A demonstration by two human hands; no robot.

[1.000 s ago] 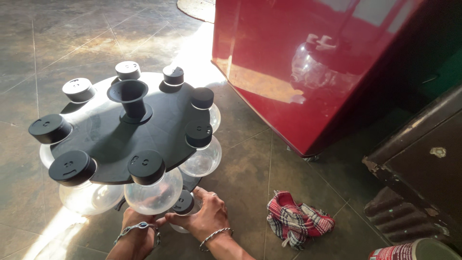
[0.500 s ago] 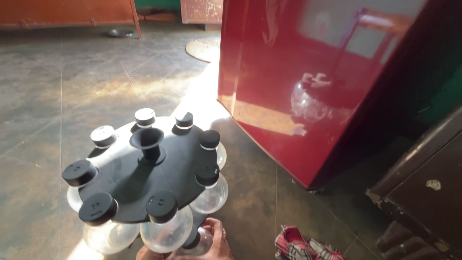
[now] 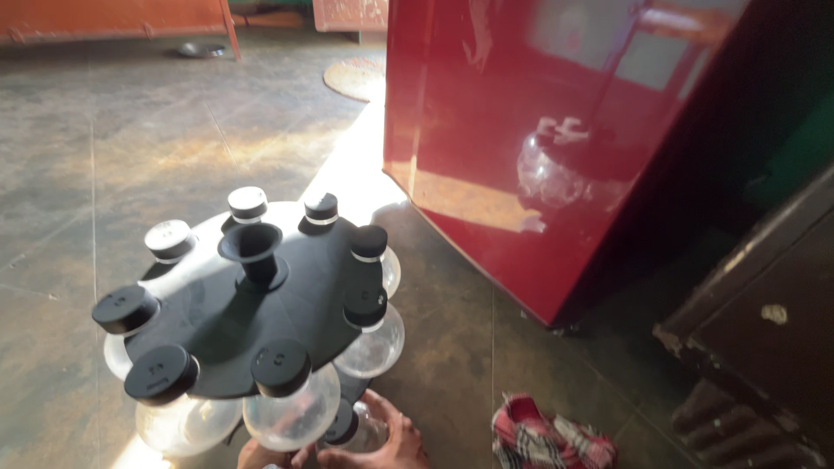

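Grey stone floor fills the upper left of the frame, sunlit in a strip toward the middle, with a glossy red cabinet standing in the upper right and dark wooden furniture at the right edge. Low in the left half sits a round black rack with a funnel-shaped knob at its centre, and clear round jars with black lids hang around its rim. At the bottom edge, just under the rack, my right hand has its grip wrapped around a small clear jar with a black lid, fingers curled along its side. My left hand shows only as a sliver beside it, so I cannot tell whether its grip is closed. A red checked cloth lies crumpled on the floor near my right hand, apart from it.
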